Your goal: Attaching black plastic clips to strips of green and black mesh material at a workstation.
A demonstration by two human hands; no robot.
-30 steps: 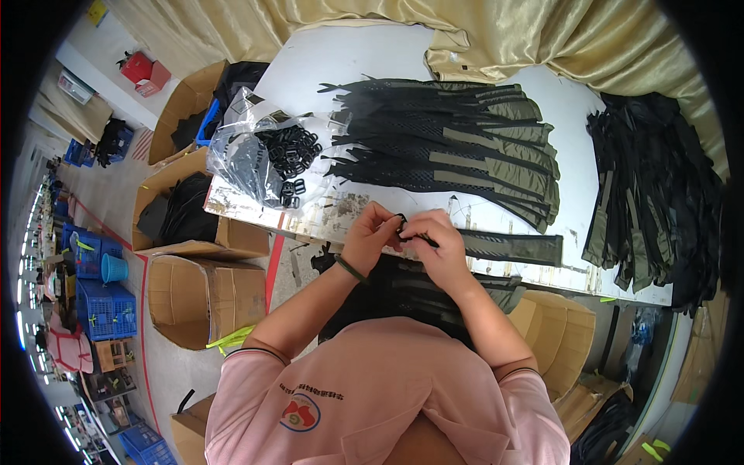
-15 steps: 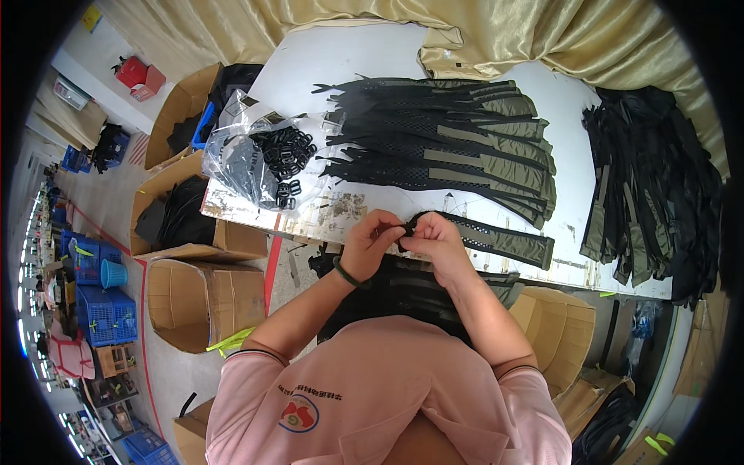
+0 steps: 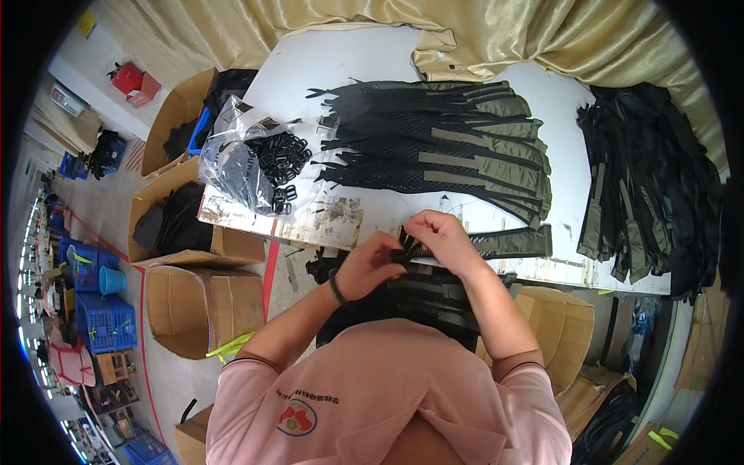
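At the table's near edge, an olive-and-black mesh shoulder strap (image 3: 515,242) lies with its narrow black end between my hands. My left hand (image 3: 370,265) is closed around dark material at that end; a small buckle there cannot be made out. My right hand (image 3: 440,239) pinches the thin black webbing above it, thumb and forefinger together. Beyond my hands, several similar straps (image 3: 496,167) lie in a fanned pile. To their left, black plastic slide buckles (image 3: 283,159) spill from a clear plastic bag (image 3: 232,174).
More black and olive straps (image 3: 620,209) hang over the table's right end. Below the near edge, dark straps (image 3: 426,298) rest close to my body. Open cardboard boxes (image 3: 205,306) stand left, another box (image 3: 554,325) right. Gold curtains (image 3: 527,35) border the white table (image 3: 333,58).
My hands have moved apart: the left is lower, the right is higher and pinching the webbing. The strap's near part has shifted slightly, and a black webbing end now shows between the hands.
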